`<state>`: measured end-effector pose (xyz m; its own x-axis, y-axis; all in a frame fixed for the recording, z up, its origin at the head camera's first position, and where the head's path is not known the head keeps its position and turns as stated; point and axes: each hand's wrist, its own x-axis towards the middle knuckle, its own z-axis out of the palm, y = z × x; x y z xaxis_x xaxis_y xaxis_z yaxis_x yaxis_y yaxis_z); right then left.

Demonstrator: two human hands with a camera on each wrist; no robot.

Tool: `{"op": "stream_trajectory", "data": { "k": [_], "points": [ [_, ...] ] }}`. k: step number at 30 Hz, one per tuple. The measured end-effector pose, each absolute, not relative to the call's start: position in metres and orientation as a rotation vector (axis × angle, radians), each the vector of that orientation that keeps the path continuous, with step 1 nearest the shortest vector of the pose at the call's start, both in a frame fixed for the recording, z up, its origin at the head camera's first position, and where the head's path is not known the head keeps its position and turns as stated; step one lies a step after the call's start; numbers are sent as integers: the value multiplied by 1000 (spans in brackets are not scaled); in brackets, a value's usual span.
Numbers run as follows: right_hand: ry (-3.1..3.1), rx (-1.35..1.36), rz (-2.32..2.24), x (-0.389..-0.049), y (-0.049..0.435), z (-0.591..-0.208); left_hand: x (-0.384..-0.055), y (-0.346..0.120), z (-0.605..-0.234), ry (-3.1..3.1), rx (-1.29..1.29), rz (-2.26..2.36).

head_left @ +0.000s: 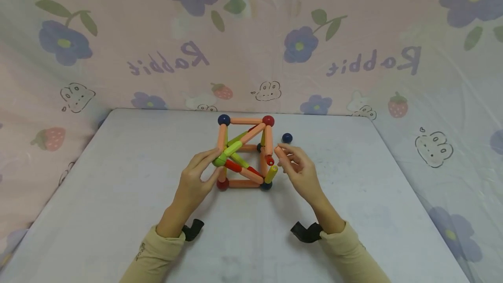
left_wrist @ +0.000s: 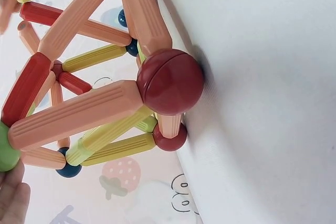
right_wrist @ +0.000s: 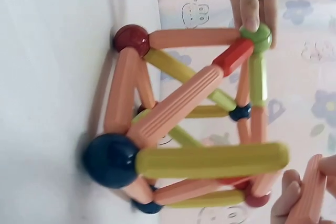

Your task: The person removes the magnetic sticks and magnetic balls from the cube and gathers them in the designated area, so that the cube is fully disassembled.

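Note:
A cube-like frame of magnetic rods and balls stands on the white table. At its near upper left corner my left hand [head_left: 196,177] pinches a green ball [head_left: 219,160]; the right wrist view shows the thumb pressed on that ball [right_wrist: 258,36]. My right hand [head_left: 303,173], just right of the frame, holds an orange rod [head_left: 279,152] between thumb and fingers, apart from the frame. From the dark blue ball [right_wrist: 111,160] at the near lower right corner rises a yellow rod [right_wrist: 212,160] with a free upper end. A red ball [head_left: 268,121] marks the far upper right corner.
A loose dark blue ball [head_left: 287,138] lies on the table [head_left: 118,213] behind my right hand. Patterned cloth [head_left: 243,34] hangs along the table's back and sides. Black pieces [head_left: 306,232] stick out at both wrists.

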<state>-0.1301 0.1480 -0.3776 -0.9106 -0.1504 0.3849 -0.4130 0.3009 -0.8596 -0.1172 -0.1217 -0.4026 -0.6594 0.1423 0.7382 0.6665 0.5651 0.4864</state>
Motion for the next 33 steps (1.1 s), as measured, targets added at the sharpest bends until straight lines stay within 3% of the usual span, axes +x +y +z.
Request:
{"op": "stream_trajectory", "data": {
  "k": [11,33],
  "points": [
    [-2486,143,1863,-157,165,-397,-119,-120,-403,-2134,-656,-1031],
    [-2784,-284,1899,-213,175,-431,-118,-122,-402,-2156,-650,-1032]
  ]
}}
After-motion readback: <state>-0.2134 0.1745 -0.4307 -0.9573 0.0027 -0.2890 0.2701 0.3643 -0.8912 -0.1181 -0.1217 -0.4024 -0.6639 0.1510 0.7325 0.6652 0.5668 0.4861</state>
